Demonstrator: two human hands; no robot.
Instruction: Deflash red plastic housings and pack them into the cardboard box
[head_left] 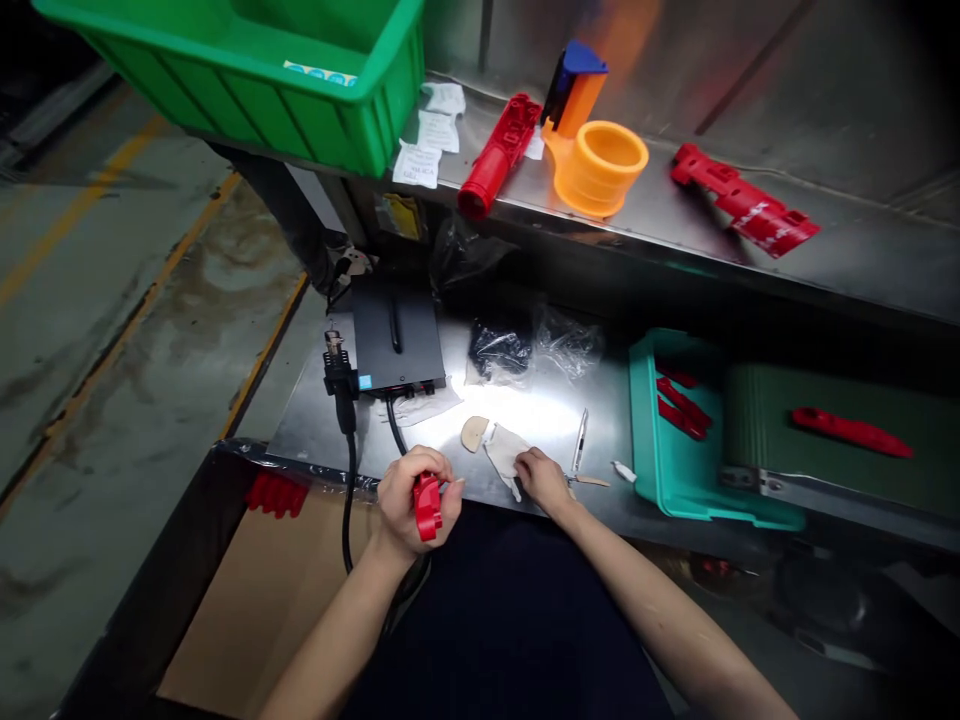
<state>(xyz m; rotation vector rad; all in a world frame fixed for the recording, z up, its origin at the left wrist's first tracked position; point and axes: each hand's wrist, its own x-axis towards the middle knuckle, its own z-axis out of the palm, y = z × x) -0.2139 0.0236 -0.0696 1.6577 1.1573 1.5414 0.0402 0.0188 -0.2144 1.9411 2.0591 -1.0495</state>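
Note:
My left hand is closed around a small red plastic part just above the near edge of the steel workbench. My right hand rests on the bench with its fingers pinching a white cloth or paper piece. A small beige oval piece lies just left of that cloth. A slim metal tool lies to the right of my right hand, with a small white bit beyond it.
A black box unit with a cabled black hand tool sits at left. Teal tray and dark green tray hold red parts. The upper shelf carries a green bin, red parts, an orange cup piece. A cardboard box stands below.

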